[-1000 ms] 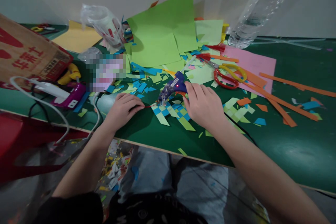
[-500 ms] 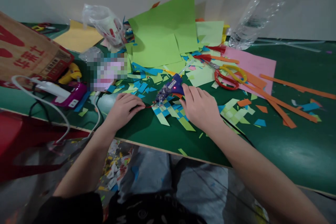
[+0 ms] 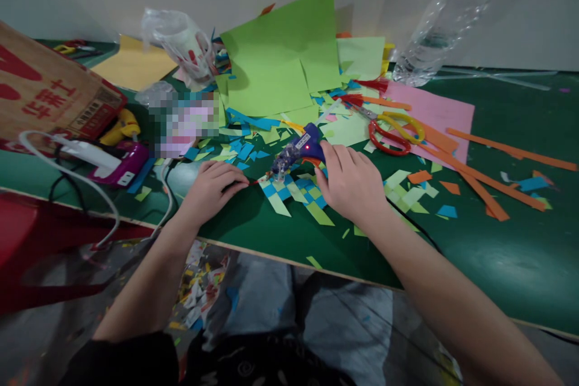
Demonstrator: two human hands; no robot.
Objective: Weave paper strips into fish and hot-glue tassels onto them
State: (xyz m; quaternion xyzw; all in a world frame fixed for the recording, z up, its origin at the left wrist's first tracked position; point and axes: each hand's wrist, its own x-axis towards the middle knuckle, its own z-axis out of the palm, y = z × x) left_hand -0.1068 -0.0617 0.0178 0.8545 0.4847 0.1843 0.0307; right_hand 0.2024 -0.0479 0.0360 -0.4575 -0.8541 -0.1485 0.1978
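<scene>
My right hand (image 3: 351, 184) is wrapped round the handle of a blue hot glue gun (image 3: 312, 134) with a small red light. Its nozzle end, coated in clumped, shiny residue, points down and left. Below the nozzle lies a woven strip of blue and green paper (image 3: 277, 196); whether the tip touches it I cannot tell. My left hand (image 3: 218, 186) rests at the table's front, left of the nozzle. Between its thumb and fingers it pinches a thin red cord (image 3: 256, 182), which runs to the left end of the woven paper.
Paper scraps (image 3: 244, 151) litter the green table (image 3: 511, 271). Red-and-yellow scissors (image 3: 389, 143) lie on the right, by orange strips (image 3: 486, 193) and pink paper (image 3: 447, 111). A water bottle (image 3: 434, 36) leans behind. At left are a paper bag (image 3: 54, 90) and purple power strip (image 3: 120, 169).
My right hand has moved slightly right with the glue gun, which now lies at a flatter angle. My left hand has barely moved.
</scene>
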